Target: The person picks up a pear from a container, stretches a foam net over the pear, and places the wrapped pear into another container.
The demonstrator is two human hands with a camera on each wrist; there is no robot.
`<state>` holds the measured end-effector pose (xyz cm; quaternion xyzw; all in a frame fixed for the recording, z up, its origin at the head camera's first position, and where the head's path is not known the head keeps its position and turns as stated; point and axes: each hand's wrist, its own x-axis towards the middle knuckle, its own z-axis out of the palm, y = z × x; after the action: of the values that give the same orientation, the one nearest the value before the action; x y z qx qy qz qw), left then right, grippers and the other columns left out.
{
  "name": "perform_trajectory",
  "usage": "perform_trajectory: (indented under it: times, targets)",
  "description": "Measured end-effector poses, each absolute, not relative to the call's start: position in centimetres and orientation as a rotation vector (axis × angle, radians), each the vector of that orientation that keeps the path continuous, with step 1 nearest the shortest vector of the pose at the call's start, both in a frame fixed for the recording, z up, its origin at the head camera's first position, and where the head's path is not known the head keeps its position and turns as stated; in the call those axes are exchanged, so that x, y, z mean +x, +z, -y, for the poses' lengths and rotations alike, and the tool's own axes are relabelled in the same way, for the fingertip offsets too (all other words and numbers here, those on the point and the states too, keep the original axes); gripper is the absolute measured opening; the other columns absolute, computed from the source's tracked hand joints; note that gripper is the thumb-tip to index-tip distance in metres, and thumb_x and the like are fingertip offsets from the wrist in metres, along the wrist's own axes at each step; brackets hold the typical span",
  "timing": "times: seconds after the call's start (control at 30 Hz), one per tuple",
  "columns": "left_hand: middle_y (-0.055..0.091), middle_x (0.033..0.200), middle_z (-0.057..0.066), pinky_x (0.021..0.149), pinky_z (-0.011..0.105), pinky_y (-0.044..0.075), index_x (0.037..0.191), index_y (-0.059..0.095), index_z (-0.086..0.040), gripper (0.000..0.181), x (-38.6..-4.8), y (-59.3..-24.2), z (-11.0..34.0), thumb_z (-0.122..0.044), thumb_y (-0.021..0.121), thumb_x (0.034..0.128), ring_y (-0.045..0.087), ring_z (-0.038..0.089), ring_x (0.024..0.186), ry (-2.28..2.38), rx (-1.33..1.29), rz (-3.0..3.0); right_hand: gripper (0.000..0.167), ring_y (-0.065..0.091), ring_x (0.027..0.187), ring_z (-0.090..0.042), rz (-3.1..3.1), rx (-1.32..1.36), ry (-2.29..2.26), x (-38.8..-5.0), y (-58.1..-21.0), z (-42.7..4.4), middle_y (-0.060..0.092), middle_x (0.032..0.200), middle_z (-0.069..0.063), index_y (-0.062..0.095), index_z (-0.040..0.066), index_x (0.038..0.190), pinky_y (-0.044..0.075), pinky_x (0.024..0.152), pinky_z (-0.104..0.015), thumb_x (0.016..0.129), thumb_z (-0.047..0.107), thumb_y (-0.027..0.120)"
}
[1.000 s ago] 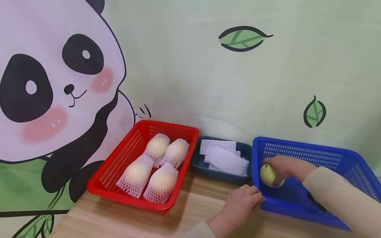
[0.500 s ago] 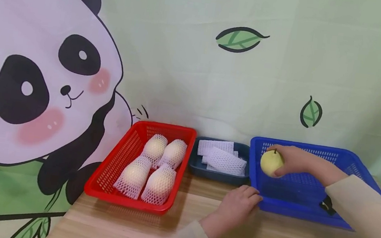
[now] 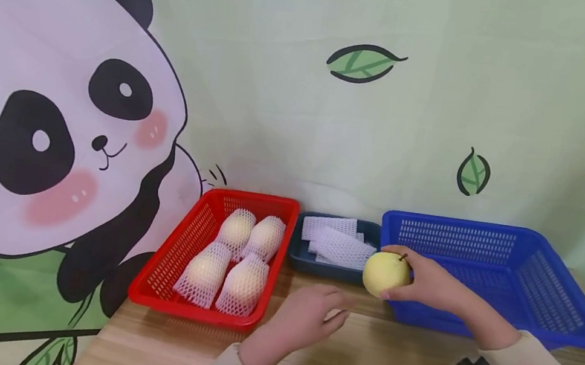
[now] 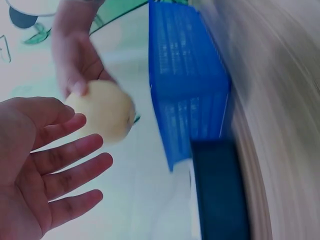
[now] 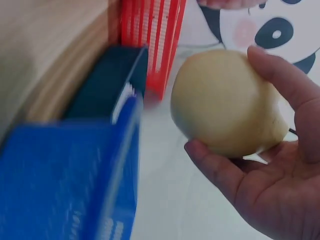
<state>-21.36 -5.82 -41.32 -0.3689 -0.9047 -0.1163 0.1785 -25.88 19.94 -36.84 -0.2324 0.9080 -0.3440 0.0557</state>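
A yellow-green pear (image 3: pixel 386 275) with a dark stem is gripped by my right hand (image 3: pixel 430 283), thumb on one side and fingers on the other, in front of the near left corner of the blue basket (image 3: pixel 499 329). My left hand (image 3: pixel 305 313) hovers over the table to the left of the pear, and the left wrist view shows its fingers (image 4: pixel 75 175) spread and holding nothing. In the right wrist view the pear (image 5: pixel 225 102) fills the grasp. Beyond the hands, a dark teal tray (image 3: pixel 310 264) holds several flat white foam net sleeves (image 3: pixel 346 248).
At the left stands a red basket (image 3: pixel 189 311) with several pears in white foam nets (image 3: pixel 244 286). The teal tray sits between the red and blue baskets on the wooden table (image 3: pixel 358 361). Behind them hangs a cloth with a panda (image 3: pixel 40 139) and leaves.
My right hand has lifted the pear out of the blue basket and carried it left toward me. My left hand has left the blue basket's rim and moved left.
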Motion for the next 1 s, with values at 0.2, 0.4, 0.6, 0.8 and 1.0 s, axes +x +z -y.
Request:
perform_trajectory:
  times: [0.2, 0.4, 0.6, 0.8, 1.0]
  targets:
    - [0.078, 0.105, -0.003, 0.086, 0.03, 0.06, 0.107, 0.077, -0.018, 0.015, -21.0, -41.2, 9.4, -0.023, 0.073, 0.0933, 0.073, 0.015, 0.099, -0.42, -0.915, 2.556, 0.084, 0.062, 0.107, -0.031, -2.756, -0.688, -1.132, -24.8, -38.7, -16.8, 0.062, 0.132, -0.027, 0.047, -0.004, 0.146, 0.055, 0.085, -0.041, 0.079, 0.029, 0.087]
    - [0.077, 0.108, 0.002, 0.089, 0.036, 0.06, 0.107, 0.077, -0.015, 0.016, -20.4, -41.2, 11.4, -0.02, 0.073, 0.093, 0.071, 0.02, 0.102, -0.49, -0.801, 2.636, 0.08, 0.063, 0.11, -0.031, -2.777, -0.631, -1.163, -23.7, -41.8, -13.4, 0.065, 0.131, -0.023, 0.053, -0.003, 0.141, 0.055, 0.09, -0.048, 0.074, 0.021, 0.09]
    - [0.077, 0.109, 0.004, 0.089, 0.039, 0.061, 0.106, 0.078, -0.013, 0.016, -20.3, -41.3, 12.1, -0.021, 0.073, 0.0933, 0.071, 0.022, 0.102, -0.492, -0.743, 2.676, 0.08, 0.062, 0.106, -0.026, -2.822, -0.604, -1.128, -24.5, -44.9, -11.7, 0.066, 0.125, -0.018, 0.056, 0.001, 0.137, 0.054, 0.088, -0.043, 0.069, 0.02, 0.092]
    - [0.076, 0.105, 0.005, 0.087, 0.039, 0.061, 0.104, 0.077, -0.012, 0.014, -20.3, -41.3, 12.4, -0.02, 0.073, 0.0931, 0.071, 0.022, 0.097, -0.464, -0.746, 2.671, 0.079, 0.063, 0.101, -0.026, -2.876, -0.611, -1.052, -25.5, -47.0, -11.1, 0.068, 0.115, -0.018, 0.059, -0.001, 0.132, 0.055, 0.083, -0.041, 0.065, 0.023, 0.092]
    - [0.077, 0.102, 0.004, 0.085, 0.038, 0.061, 0.104, 0.078, -0.012, 0.015, -20.2, -41.5, 12.6, -0.02, 0.072, 0.094, 0.071, 0.021, 0.095, -0.422, -0.763, 2.7, 0.08, 0.065, 0.098, -0.028, -2.884, -0.582, -1.016, -25.6, -47.8, -11.0, 0.068, 0.112, -0.02, 0.058, -0.002, 0.131, 0.057, 0.083, -0.044, 0.063, 0.024, 0.093]
